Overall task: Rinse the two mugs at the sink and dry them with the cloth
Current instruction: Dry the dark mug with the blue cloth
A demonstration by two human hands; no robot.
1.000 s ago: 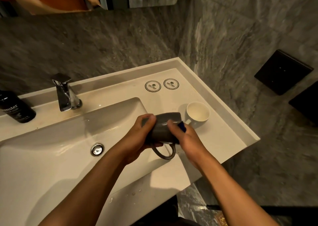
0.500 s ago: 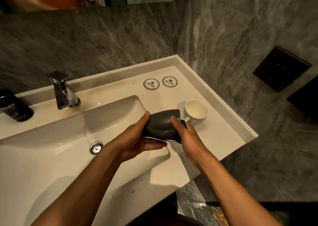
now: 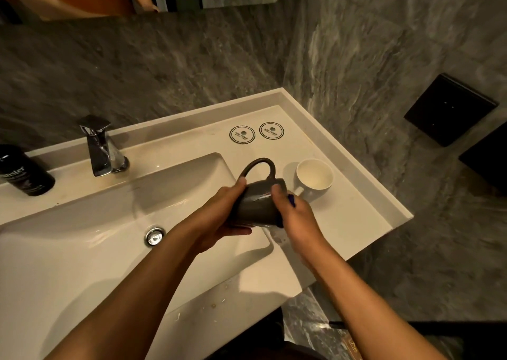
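A dark grey mug (image 3: 256,204) lies on its side between my hands, over the right end of the white basin (image 3: 82,250), its handle pointing up and away. My left hand (image 3: 219,217) grips its left side. My right hand (image 3: 297,219) presses a blue cloth (image 3: 291,199) against its right side; only a small bit of the cloth shows. A white mug (image 3: 314,178) stands upright on the counter just right of the grey one, its handle towards me.
A chrome tap (image 3: 100,148) stands behind the basin and a drain plug (image 3: 154,236) sits in it. A black bottle (image 3: 23,171) is at the far left. Two round coasters (image 3: 256,133) lie near the back wall. Grey stone walls enclose the counter; black panels (image 3: 450,108) hang at right.
The grey mug has been turned in my hands: its handle hung down towards me one second ago and now points up and away. The white mug has not moved.
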